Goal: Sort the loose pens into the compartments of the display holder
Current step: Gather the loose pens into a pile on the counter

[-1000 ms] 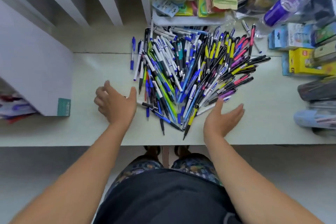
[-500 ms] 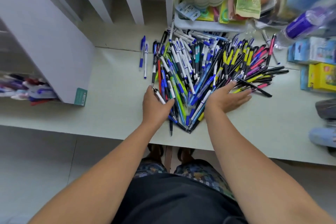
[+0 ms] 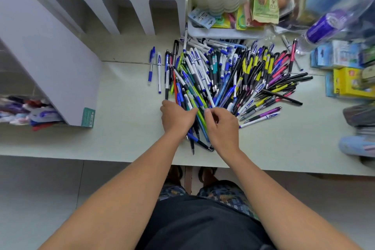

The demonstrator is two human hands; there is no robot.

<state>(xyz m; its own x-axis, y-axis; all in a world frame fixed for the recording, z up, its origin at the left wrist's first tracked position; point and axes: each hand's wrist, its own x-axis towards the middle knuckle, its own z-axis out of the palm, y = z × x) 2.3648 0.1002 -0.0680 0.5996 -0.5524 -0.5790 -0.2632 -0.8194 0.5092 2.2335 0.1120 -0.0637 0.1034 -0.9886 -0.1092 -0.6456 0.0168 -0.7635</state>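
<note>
A big fan-shaped pile of loose pens (image 3: 227, 75) in blue, white, black, yellow, pink and green lies on the pale table (image 3: 125, 138). My left hand (image 3: 177, 116) and my right hand (image 3: 222, 126) press together around the near, narrow end of the pile, fingers curled over a bunch of pens. Pen tips stick out below and between my hands. The white display holder (image 3: 60, 50) stands at the left, with arched compartments at the back and several pens in a lower slot at the far left.
Two blue-and-white pens (image 3: 155, 67) lie apart left of the pile. A white tray (image 3: 221, 32) of packets stands behind it. Boxes (image 3: 349, 83), a plastic bottle (image 3: 332, 20) and pouches crowd the right side. The table's front edge runs just under my wrists.
Both hands have swept inward from either side of the pile and closed on its near end, bunching the pens together. The view has shifted so the holder looms larger.
</note>
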